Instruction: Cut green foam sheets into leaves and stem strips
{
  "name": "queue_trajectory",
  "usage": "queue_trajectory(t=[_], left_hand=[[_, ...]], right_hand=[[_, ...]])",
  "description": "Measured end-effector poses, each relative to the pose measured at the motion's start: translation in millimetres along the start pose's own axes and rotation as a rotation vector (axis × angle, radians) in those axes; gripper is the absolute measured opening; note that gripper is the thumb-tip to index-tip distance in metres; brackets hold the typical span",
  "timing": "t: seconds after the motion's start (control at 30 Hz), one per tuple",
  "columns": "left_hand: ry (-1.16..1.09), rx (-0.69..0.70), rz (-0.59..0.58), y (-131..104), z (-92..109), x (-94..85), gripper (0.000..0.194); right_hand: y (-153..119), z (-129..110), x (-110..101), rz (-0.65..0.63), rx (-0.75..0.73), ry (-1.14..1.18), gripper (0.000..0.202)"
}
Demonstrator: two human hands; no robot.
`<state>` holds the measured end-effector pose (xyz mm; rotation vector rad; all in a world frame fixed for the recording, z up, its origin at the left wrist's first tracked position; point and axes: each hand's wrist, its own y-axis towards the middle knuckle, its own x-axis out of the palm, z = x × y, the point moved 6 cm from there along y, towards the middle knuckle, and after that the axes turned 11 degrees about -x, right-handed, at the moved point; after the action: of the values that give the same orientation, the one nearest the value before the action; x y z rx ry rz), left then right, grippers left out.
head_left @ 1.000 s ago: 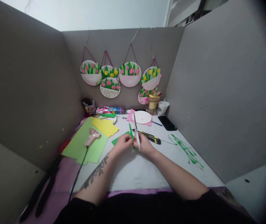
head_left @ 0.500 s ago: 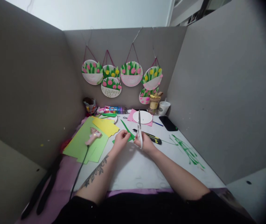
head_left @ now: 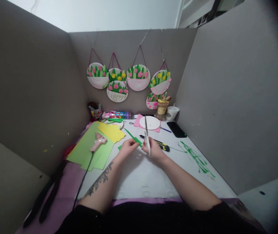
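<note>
My left hand (head_left: 128, 147) pinches a narrow green paper strip (head_left: 132, 134) over the middle of the table. The strip slants up and to the left from my fingers. My right hand (head_left: 154, 150) is closed around the white handles of a pair of scissors (head_left: 146, 130), whose blades point up and away from me. The fingertips of both hands meet close to the strip's lower end. Beneath my left hand another piece of green paper (head_left: 120, 147) shows in part. A black and yellow utility knife (head_left: 163, 146) lies just beyond my right hand.
Green sheets (head_left: 87, 152), yellow paper (head_left: 112, 131) and a pink glue gun (head_left: 99, 140) with a cord lie left. A paper plate (head_left: 150, 123), phone (head_left: 176, 129), cup (head_left: 172, 113) and green scraps (head_left: 196, 157) are right. Decorated plates (head_left: 138, 78) hang on the back panel.
My left fingers have shifted slightly right along the green strip, nearer my right hand. The strip's tip has moved a little left and down. The scissors remain in my right hand.
</note>
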<state>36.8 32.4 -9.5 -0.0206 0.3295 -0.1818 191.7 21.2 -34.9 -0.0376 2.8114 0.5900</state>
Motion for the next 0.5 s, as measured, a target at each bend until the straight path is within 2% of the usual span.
queue_trajectory(t=[0.1, 0.17, 0.27, 0.37, 0.5], left_hand=[[0.002, 0.005, -0.034, 0, 0, 0.6, 0.023], [-0.017, 0.019, 0.01, 1, 0, -2.7, 0.025], [-0.09, 0.029, 0.169, 3, 1, -16.2, 0.028], [-0.23, 0.048, 0.335, 2, 2, -34.8, 0.028], [-0.385, 0.068, 0.479, -4, 3, -54.1, 0.027]], right_hand=[[0, -1, -1, -0.001, -0.002, 0.006, 0.025], [0, -2, -2, -0.004, 0.008, 0.03, 0.026], [-2, -3, 2, -0.061, 0.027, 0.101, 0.025], [-6, 0, 13, -0.184, 0.077, 0.19, 0.019], [-11, 13, 27, -0.317, 0.162, 0.245, 0.02]])
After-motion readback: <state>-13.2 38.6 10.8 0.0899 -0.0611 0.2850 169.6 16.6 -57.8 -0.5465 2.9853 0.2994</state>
